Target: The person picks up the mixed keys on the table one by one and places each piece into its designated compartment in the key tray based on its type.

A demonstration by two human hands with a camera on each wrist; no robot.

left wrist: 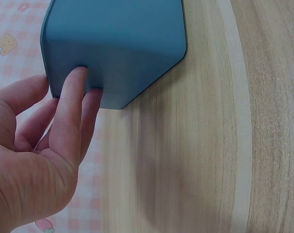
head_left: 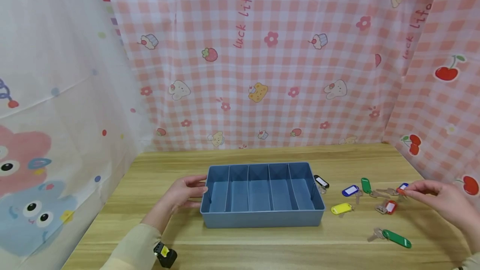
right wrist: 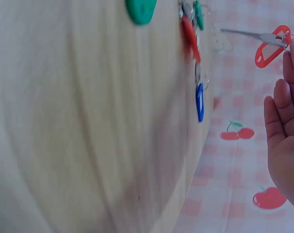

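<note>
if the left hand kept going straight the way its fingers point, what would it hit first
The blue divided tray: the fingertips of the left hand already appear to rest against its end wall, so there seems to be no free gap ahead.

Box [left wrist: 113, 39], blue, smooth-walled with rounded corners, partly out of frame, set on a table [left wrist: 200, 121] of pale wood grain crossed by a lighter band. Left hand [left wrist: 45, 160], bare, palm partly in view, fingers extended, fingertips against the outside of the box's wall. Cloth [left wrist: 89, 199], pink-and-white check with small printed figures, beyond the table's edge; soft shadow on the wood.
</note>
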